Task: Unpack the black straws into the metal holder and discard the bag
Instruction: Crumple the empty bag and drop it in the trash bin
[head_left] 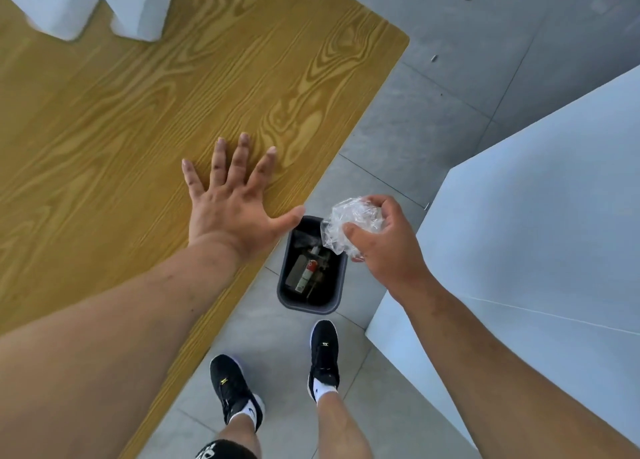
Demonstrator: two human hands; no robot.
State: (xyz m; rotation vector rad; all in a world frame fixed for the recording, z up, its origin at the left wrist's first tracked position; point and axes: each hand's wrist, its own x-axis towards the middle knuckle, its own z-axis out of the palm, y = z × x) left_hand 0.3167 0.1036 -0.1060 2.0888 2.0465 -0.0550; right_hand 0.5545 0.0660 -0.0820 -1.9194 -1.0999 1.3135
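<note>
Head view, starting at your left: your left hand (228, 198) lies flat on the yellow wood-grain tabletop (138, 112) near its edge, fingers straight and spread, thumb reaching to the edge. It grasps nothing and looks to be bracing you as you lean over. Just past that edge, on the grey tiled floor (433, 112), stands the dark grey rectangular plastic waste bin (308, 306), open-topped, with some rubbish already inside. Above its far right corner hangs the crumpled clear plastic bag (349, 221), balled up in your right hand (384, 247): thumb across the front, fingers curled over the top, clenched round the wad. You hold it over the bin's mouth, presumably so it falls straight in once you let go; it is not yet dropped. Neither the black straws nor the metal holder is in sight, so the unpacking cannot be checked from here. Furthest right, a large white flat panel (536, 216) lies close beside your right forearm.
</note>
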